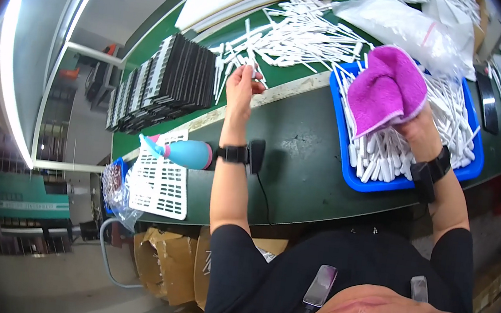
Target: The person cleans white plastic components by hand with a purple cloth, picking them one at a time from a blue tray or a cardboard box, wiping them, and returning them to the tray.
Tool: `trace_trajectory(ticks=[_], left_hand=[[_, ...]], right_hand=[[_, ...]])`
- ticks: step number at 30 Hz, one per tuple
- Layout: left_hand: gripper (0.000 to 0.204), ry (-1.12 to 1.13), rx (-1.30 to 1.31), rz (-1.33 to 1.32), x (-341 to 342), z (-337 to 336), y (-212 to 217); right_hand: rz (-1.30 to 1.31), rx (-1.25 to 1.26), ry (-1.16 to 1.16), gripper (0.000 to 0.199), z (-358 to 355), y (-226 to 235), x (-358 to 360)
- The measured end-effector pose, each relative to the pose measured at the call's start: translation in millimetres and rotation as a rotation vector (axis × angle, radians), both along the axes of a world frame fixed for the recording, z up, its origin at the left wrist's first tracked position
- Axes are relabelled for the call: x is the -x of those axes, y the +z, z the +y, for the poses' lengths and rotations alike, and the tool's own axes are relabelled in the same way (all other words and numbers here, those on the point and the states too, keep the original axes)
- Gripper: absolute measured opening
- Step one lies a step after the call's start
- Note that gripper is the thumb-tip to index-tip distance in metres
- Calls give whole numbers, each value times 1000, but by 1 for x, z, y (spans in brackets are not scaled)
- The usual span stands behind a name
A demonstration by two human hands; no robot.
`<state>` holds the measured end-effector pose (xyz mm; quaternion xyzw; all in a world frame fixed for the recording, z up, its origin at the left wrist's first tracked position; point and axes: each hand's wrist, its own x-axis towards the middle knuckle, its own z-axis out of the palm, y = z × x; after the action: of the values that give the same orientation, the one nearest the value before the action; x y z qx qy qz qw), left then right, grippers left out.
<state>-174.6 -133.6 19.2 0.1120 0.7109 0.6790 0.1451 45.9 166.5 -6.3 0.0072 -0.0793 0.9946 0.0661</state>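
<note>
My right hand [420, 128] grips a purple cloth [385, 88] from below, its fingers mostly hidden by the fabric. The cloth hangs over a blue tray [358, 184] filled with thin white plastic sticks [386, 158] that have thicker ends. Farther left, my left hand [240, 96] is closed in a pinch at the near edge of a loose heap of similar white sticks [307, 39]. A small white plastic stick [254, 73] shows between its fingertips, mostly covered by them.
Stacks of black slotted trays [177, 71] stand left of my left hand. Nearer lie a blue squeeze bottle [188, 154] and a white perforated basket [163, 193]. Plastic bags [407, 29] cover the far right of the green table [296, 186]. Cardboard boxes [174, 259] stand below.
</note>
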Motion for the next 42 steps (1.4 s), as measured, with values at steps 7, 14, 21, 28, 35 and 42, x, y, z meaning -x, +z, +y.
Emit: trace_trajectory(ticks=[7,14,21,28,35,42], left_hand=[[23,-295,-340,-115,-132,120,34],[23,-161,166,878,-184,179,12],[24,-702,-695,-1018,-191,139,21],[17,-347,-205,-6,-181,139,22],[14,-221,-201,86,-182,137,15],[14,-402,-543,-410,-156,109,1]], right_hand=[[-134,-50,-108,39,-4,41,8],[-115,-676,-372,31,-21,28,17],[-15,-294,-155,33,17,30,12],[132,-826,48,31,-20,25,14],[-71,-1033,-162,29,-31,42,-2],[86,-946,251,29,-33,50,-6]])
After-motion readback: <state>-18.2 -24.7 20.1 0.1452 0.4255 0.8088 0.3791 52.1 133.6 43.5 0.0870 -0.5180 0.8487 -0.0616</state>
